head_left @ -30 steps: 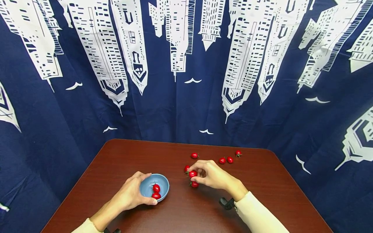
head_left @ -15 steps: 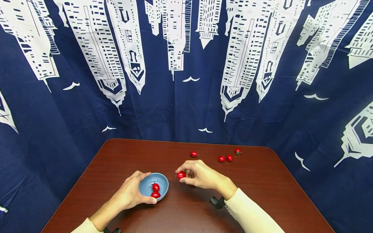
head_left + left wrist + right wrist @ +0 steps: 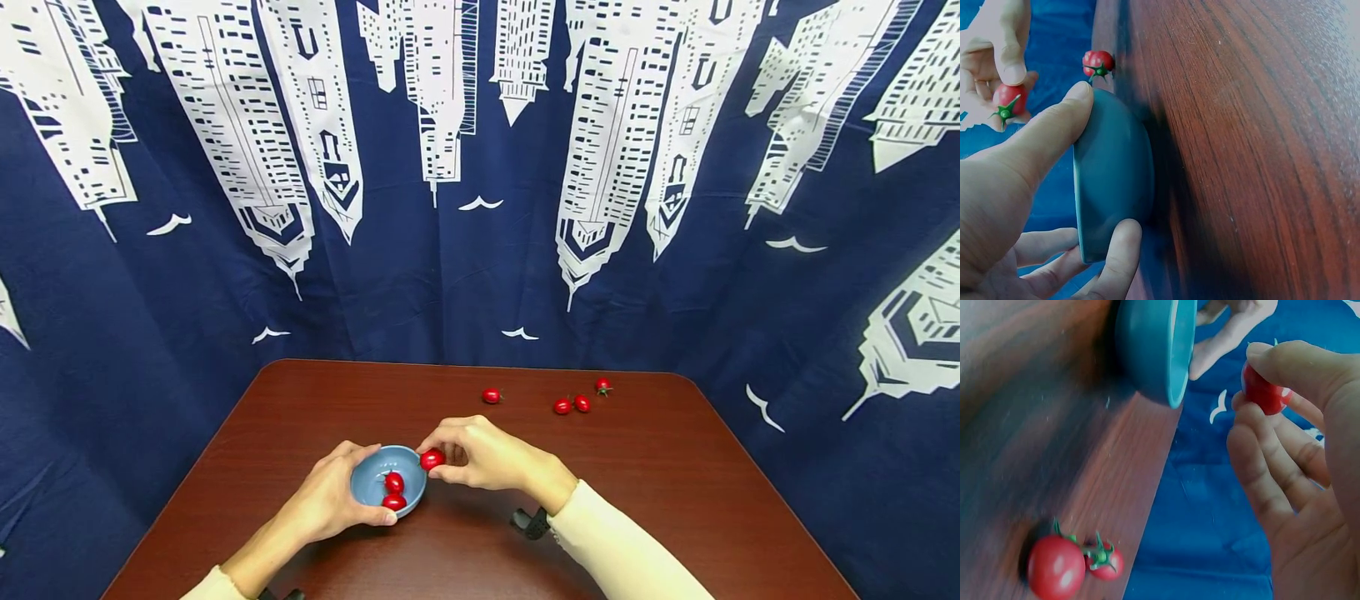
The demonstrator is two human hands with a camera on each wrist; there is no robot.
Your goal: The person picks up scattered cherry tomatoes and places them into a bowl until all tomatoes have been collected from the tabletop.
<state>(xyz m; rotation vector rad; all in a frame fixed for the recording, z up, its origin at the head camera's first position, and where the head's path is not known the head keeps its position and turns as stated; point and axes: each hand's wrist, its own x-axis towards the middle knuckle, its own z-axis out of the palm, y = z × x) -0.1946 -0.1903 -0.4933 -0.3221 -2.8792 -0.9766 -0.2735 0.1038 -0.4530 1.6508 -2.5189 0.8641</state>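
Note:
A small blue bowl point(image 3: 365, 479) stands on the table with two cherry tomatoes point(image 3: 393, 482) inside. My left hand point(image 3: 327, 493) grips it from the left, thumb at the near rim and fingers round the far side. Between thumb and fingertips, my right hand point(image 3: 487, 454) pinches another cherry tomato point(image 3: 432, 460) at the bowl's right rim. In the right wrist view this held tomato point(image 3: 1264, 390) is raised above the table, apart from the bowl point(image 3: 1144, 350). Two loose tomatoes point(image 3: 1056, 567) lie on the wood there; in the head view the right hand hides them.
Towards the back of the brown table point(image 3: 637, 483) lies a single cherry tomato point(image 3: 491, 396). Farther right are a pair of tomatoes point(image 3: 562, 406) and one more tomato point(image 3: 603, 386). A blue curtain point(image 3: 405, 292) with white buildings hangs behind the table.
My right hand has picked up a cherry tomato from the table and carried it left to the bowl's rim. The left hand keeps its hold on the bowl.

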